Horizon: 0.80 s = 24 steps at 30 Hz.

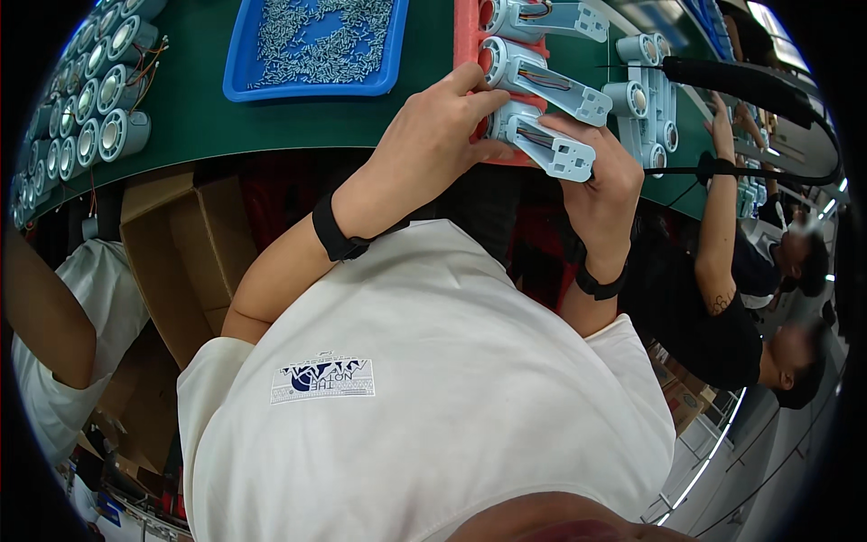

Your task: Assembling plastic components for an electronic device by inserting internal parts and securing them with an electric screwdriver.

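A light-blue plastic housing (562, 155) with a round end, a flat bracket arm and thin coloured wires sits at the near end of a red holder (466, 41). My left hand (442, 126) is closed about its round end, fingers and thumb on either side. From the right, my right hand (603, 167) grips the bracket side, its fingers partly hidden beneath the arm. Just beyond, a second housing of the same kind (564, 90) lies in the holder, and another (569, 20) lies farther off.
A blue tray (312, 91) of small screws (325, 41) rests on the green table. Round white motor-like parts (124, 134) crowd the far left. More housings (628, 98) stand right, near a black cabled tool (741, 86). A cardboard box (163, 203) and other people flank me.
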{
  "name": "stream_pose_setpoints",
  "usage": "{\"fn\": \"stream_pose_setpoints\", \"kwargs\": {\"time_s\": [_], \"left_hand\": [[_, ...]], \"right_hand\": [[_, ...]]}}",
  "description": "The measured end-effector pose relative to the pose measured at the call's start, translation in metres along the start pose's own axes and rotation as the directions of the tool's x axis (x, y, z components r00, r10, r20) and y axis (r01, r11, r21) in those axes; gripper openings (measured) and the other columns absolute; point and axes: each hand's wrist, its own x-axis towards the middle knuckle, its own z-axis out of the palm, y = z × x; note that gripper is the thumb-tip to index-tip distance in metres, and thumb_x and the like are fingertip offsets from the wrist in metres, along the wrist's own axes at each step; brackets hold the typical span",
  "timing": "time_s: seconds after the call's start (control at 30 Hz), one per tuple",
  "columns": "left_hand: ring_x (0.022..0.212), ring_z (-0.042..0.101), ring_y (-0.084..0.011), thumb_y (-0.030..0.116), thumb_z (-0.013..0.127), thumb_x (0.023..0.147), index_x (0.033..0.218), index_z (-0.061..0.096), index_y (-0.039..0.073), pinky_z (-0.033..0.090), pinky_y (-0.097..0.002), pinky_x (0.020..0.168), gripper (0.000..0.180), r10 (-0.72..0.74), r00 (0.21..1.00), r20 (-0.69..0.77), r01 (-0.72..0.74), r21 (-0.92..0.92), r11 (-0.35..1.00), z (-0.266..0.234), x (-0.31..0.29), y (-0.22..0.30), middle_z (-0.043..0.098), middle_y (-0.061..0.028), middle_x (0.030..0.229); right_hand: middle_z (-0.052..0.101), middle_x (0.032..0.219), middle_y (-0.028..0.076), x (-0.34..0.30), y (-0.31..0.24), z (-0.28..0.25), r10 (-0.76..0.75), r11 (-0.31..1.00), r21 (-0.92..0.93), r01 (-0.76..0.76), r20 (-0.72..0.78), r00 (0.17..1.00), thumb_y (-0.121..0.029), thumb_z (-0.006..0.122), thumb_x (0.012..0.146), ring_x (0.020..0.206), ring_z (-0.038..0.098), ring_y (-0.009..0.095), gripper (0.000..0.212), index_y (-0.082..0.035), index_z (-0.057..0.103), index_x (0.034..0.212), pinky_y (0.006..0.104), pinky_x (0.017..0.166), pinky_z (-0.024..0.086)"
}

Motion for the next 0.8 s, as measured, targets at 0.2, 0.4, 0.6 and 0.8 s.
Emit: {"fn": "stream_pose_setpoints", "kwargs": {"time_s": [0.2, 0.4, 0.6, 0.8], "left_hand": [[0.085, 0.065, -0.0307, 0.007, 0.085, 0.071, 0.111, 0.069, -0.001, 0.055, -0.0380, 0.071, 0.043, 0.005, 0.999, -0.044, -0.009, -0.094, 0.996, -0.004, 0.002, 0.001, 0.060, -0.0140, 0.104], [0.084, 0.064, -0.0338, 0.007, 0.082, 0.076, 0.116, 0.066, 0.001, 0.054, -0.0404, 0.070, 0.044, -0.142, 0.986, -0.091, 0.151, 0.112, 0.982, -0.066, 0.015, -0.015, 0.060, -0.0165, 0.104], [0.088, 0.064, -0.0393, 0.009, 0.077, 0.082, 0.123, 0.060, 0.002, 0.055, -0.0452, 0.072, 0.045, -0.140, 0.952, -0.272, 0.267, 0.513, 0.816, -0.095, 0.024, -0.058, 0.058, -0.0200, 0.108], [0.092, 0.063, -0.0379, 0.009, 0.075, 0.083, 0.117, 0.066, 0.000, 0.053, -0.0424, 0.079, 0.037, -0.121, 0.975, -0.187, 0.200, 0.498, 0.844, -0.076, 0.076, -0.084, 0.061, -0.0205, 0.100]], "right_hand": [[0.072, 0.106, 0.015, -0.006, 0.016, 0.022, 0.014, 0.985, 0.171, 0.007, -0.123, 0.992, 0.007, 0.072, 0.078, 0.091, 0.072, 0.027, 0.036, 0.000, 0.071, 0.112, 0.0307, 0.078, 0.054], [0.069, 0.115, 0.016, -0.053, 0.058, -0.004, 0.490, 0.747, 0.626, -0.222, -0.295, 0.820, -0.016, 0.065, 0.097, 0.102, 0.068, 0.023, 0.040, 0.007, 0.059, 0.129, 0.0318, 0.088, 0.054], [0.062, 0.128, 0.017, 0.014, 0.080, -0.036, 0.359, 0.885, 0.466, -0.001, -0.681, 0.639, -0.027, 0.058, 0.103, 0.117, 0.060, 0.025, 0.048, 0.006, 0.049, 0.137, 0.0357, 0.101, 0.048], [0.063, 0.124, 0.017, 0.070, 0.138, -0.077, 0.251, 0.952, 0.305, -0.033, -0.710, 0.658, -0.028, 0.060, 0.102, 0.117, 0.060, 0.027, 0.052, 0.006, 0.044, 0.138, 0.0376, 0.102, 0.047]]}}
